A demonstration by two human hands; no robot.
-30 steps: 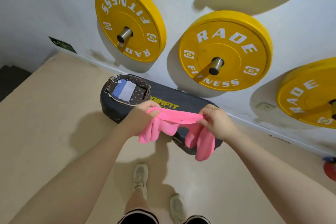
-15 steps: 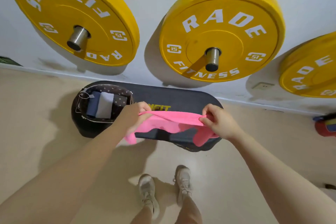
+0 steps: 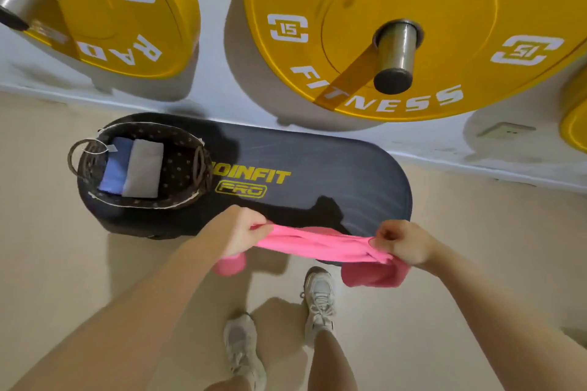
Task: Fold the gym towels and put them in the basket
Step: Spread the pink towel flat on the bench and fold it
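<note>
Overhead, left hand (image 3: pixel 236 228) and right hand (image 3: pixel 405 243) pinching opposite ends of pink towel (image 3: pixel 314 244), stretched above near edge of dark counter (image 3: pixel 333 174); basket (image 3: pixel 190 190) at counter's left end, holding folded towels (image 3: pixel 133 168).

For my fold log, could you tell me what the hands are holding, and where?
Both hold the pink towel: left hand and right hand grip opposite ends of its bunched top edge.

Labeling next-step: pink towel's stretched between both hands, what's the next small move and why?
Probably lower the pink towel flat onto the dark pad: the left hand and right hand hold it bunched, ends dangling, unfolded; the basket holds folded towels.
</note>
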